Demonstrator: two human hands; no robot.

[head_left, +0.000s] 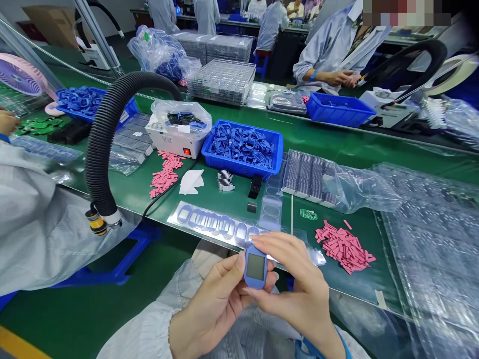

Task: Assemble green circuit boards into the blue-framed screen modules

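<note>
Blue soft frame (256, 266) with a grey square window sits between our two hands, just in front of the edge of the green workbench (337, 144), and we see it from the head camera. Our left hand (213, 309) grips its lower left side with the thumb, and our right hand (295, 284) presses on its top from above, so both hands are together and clamped on this one piece. Just behind it lies a clear film strip (209, 222) carrying a row of similar blue frames. On the bench we see a pile of pink strips (344, 247) to the right, a small green circuit board (309, 214) near them, and a second pile of pink strips (164, 174) to the left. Farther back stand a blue plastic crate (239, 167) full of blue frames and a white box with a red switch (172, 142). A black corrugated hose (112, 114) arches beside this box, and a co-worker's pale sleeve (30, 214) comes in at the left side.
</note>
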